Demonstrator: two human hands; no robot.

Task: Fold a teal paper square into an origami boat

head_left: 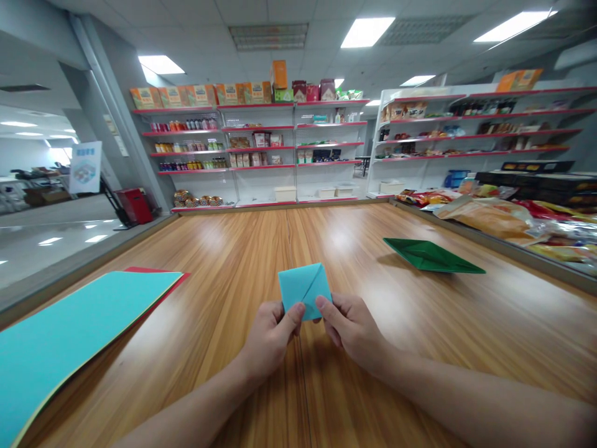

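A small folded square of light blue paper is held just above the wooden table, with diagonal creases showing on its face. My left hand pinches its lower left corner between thumb and fingers. My right hand pinches the lower right corner the same way. Both hands sit close together at the table's middle, forearms reaching in from the bottom edge.
A stack of large paper sheets, light blue on top and red beneath, lies at the left. A folded green paper shape rests at the right. Snack packets line the right edge. Shop shelves stand behind.
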